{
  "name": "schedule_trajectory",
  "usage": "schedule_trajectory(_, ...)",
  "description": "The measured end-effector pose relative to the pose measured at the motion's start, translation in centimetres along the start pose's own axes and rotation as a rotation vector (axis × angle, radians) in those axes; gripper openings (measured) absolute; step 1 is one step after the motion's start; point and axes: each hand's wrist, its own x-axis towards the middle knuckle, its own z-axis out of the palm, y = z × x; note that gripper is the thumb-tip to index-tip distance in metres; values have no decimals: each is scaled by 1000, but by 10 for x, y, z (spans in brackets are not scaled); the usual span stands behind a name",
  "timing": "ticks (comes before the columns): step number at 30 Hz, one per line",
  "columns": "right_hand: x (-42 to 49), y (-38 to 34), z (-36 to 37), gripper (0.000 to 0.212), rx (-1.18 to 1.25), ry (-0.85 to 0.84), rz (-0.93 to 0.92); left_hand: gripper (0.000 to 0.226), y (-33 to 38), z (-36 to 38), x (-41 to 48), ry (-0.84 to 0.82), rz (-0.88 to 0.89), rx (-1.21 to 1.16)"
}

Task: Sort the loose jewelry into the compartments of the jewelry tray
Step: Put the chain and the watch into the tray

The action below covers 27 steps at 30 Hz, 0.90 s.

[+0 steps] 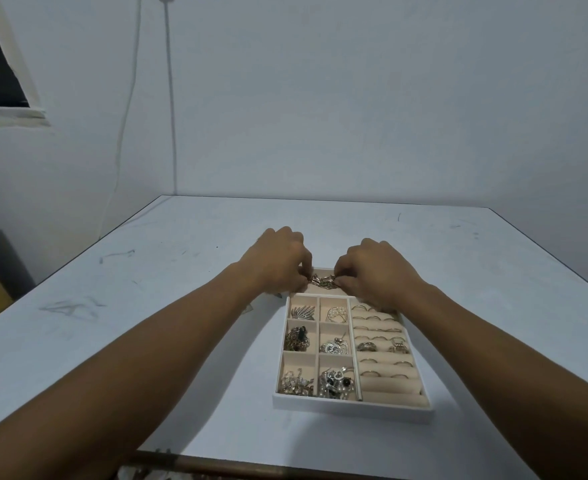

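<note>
Nearest, at the near edge of the white table (181,306), sits the jewelry tray (353,408), white-walled with beige lining. In its left part, 6 small compartments in 2 columns, each already holding a piece: crystal and dark-beaded clusters in the near pair, a dark chain and a silver pendant in the middle pair, a winged brooch (302,312) and a pearl ring in the far pair. Along the right side, ring rolls (386,358) with many rings slotted in. Farther on, above the long far compartment, a gold chain (323,281) pinched at both ends: left hand (278,263) with fingertips closed on its left end, right hand (377,271) closed on its right end. Likely step in hand: laying this chain into the far compartment. Next move calls for lowering both ends together, keeping the links untangled and inside the walls, then releasing. Just left of the tray, small bits partly hidden under the left wrist; cannot tell what.
</note>
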Motion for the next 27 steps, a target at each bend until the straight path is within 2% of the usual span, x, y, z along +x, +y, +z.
schedule_trajectory(4,-2,3,-1,22,40,8,24,26,5,0,2,53,-12,-22)
schedule_trajectory(9,-1,10,-5,20,102,-82,71,32,21,4,12,0,65,-45)
schedule_trajectory(17,-2,13,2,21,24,-57,71,26,18,9,11,61,32,12)
schedule_trajectory(23,-10,28,-11,19,152,-95,147,26,1,6,3,56,18,-37)
schedule_trajectory(27,-10,24,-10,16,63,-100,164,23,-1,8,0,50,-14,-29)
